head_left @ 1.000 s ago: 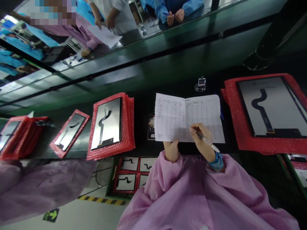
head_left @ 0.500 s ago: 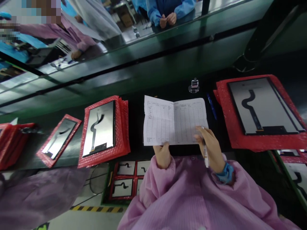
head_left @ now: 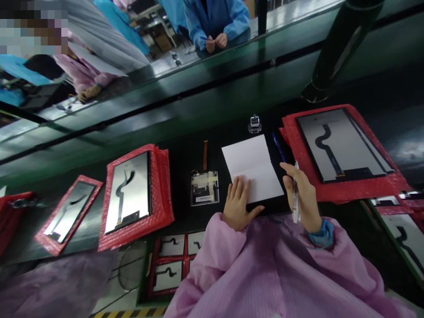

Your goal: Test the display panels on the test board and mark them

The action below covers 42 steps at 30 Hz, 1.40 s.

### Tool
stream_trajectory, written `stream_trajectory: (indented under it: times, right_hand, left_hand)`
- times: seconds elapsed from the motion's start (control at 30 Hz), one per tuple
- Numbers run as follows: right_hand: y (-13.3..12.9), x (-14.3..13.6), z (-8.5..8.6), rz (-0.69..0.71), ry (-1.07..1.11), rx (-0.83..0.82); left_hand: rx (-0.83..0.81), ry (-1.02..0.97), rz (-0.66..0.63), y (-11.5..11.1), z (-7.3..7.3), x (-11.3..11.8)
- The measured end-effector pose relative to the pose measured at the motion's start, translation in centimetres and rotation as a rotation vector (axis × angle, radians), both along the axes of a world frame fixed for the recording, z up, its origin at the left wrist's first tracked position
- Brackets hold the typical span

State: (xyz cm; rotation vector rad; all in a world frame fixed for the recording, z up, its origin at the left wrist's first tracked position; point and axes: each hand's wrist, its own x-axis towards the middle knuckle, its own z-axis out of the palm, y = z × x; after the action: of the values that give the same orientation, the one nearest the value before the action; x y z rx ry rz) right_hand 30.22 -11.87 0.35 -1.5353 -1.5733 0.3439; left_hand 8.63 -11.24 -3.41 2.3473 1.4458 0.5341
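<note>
A folded sheet of paper [head_left: 255, 163], its blank side up, lies on the dark bench in front of me. My left hand [head_left: 237, 204] rests on its lower left part, fingers spread flat. Just right of the paper, my right hand [head_left: 302, 196] holds a white pen [head_left: 296, 201], the pen pointing down toward me. Left of the paper lies a small circuit board [head_left: 205, 187] with tape across it and an orange flex cable [head_left: 205, 154] reaching away from me. A blue pen [head_left: 278, 147] lies beyond my right hand.
Display panels on red bubble bags stand in stacks at right [head_left: 344, 145] and left [head_left: 132, 190], with a smaller panel [head_left: 69, 212] farther left. A clear stamp [head_left: 255, 124] stands behind the paper. Below the bench edge is a crate of panels [head_left: 144, 282]. Co-workers sit across the bench.
The open printed form is now folded with its blank side up, lying farther right. My left hand has moved from its lower edge onto it. The circuit board has come into sight.
</note>
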Motion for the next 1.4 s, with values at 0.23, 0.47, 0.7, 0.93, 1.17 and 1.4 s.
stream_trajectory:
  times: [0.23, 0.47, 0.7, 0.93, 1.17, 1.4]
  right_hand:
    - [-1.3, 1.7, -1.2, 0.606, -0.504, -0.138]
    - [-2.5, 0.7, 1.6, 0.554, -0.404, -0.139]
    - [3.9, -0.3, 4.0, 0.394, -0.178, -0.189]
    - [6.9, -1.6, 2.3, 0.179, -0.455, -0.012]
    - [8.6, -1.2, 0.3, 0.179, -0.704, -0.123]
    - [7.0, -0.6, 1.1, -0.170, -0.621, -0.187]
  left_hand:
    - [0.060, 0.229, -0.154, -2.5, 0.9, -2.3]
    - [0.185, -0.126, -0.127, -3.0, 4.9, -4.1]
    - [0.751, -0.296, 0.348, -1.6, 2.6, -0.5]
    - [0.255, -0.013, 0.085, 1.3, -1.8, 0.0]
    - [0.172, -0.042, 0.033, 2.4, -1.7, 0.4]
    - [0.186, 0.021, 0.025, 2.1, -1.9, 0.6]
